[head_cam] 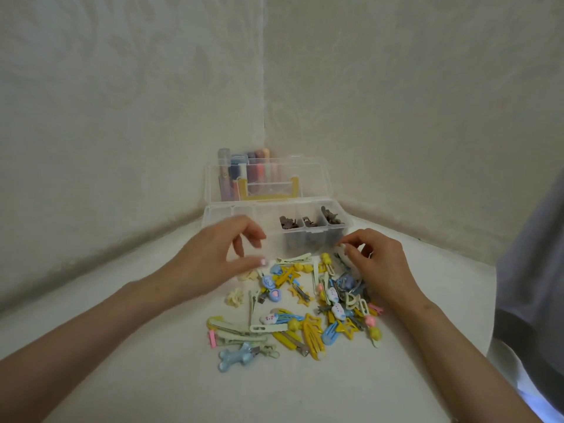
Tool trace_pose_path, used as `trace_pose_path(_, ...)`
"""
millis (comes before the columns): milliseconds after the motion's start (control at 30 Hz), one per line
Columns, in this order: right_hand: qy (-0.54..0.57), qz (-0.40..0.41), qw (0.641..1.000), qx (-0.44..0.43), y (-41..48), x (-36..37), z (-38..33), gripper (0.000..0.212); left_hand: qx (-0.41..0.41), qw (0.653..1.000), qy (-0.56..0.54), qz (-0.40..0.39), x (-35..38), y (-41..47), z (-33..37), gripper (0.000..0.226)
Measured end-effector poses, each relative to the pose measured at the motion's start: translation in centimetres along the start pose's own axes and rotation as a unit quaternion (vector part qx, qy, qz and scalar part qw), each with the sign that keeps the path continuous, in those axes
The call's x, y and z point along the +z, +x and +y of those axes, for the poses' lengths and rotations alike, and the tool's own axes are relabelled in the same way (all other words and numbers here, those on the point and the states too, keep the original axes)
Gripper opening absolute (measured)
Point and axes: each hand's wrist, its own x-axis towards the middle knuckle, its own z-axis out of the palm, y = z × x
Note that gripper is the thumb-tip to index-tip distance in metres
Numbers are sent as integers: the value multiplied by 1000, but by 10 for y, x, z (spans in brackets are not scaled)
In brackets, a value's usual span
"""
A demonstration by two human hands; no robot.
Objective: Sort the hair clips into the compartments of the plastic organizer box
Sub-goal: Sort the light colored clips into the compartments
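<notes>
A clear plastic organizer box (pixel 219 215) stands open at the back of the white surface, its lid (pixel 308 175) upright. Its three right compartments hold brown hair clips (pixel 288 222); the left compartments look empty. In front lies a loose pile of hair clips (pixel 305 303) in yellow, blue, cream and pink. My left hand (pixel 213 254) hovers over the pile's left edge, fingers spread and curled, holding nothing. My right hand (pixel 375 257) rests at the pile's upper right, fingertips pinched on a small white clip (pixel 339 248) close to the box's front wall.
Pastel-coloured tubes (pixel 244 169) stand behind the lid in the wall corner. Patterned walls close in on the left and the back. A grey-blue cloth (pixel 531 285) hangs at the right edge. A blue bear-shaped clip (pixel 233 357) lies nearest me.
</notes>
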Motion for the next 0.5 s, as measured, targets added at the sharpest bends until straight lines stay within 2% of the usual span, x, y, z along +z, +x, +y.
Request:
trace_pose_path(100,18,7,1000,21,-1,-2,0,11,24,988,22,-152,-1,-44,-7,85)
trace_pose_path(200,3,2,1000,31,-1,-4,-1,12,25,970,66,-231,3,-68,-18,107)
trace_pose_path(500,-75,-6,990,122,2,-9,8,14,14,994,39,-103,45,-42,-20,81)
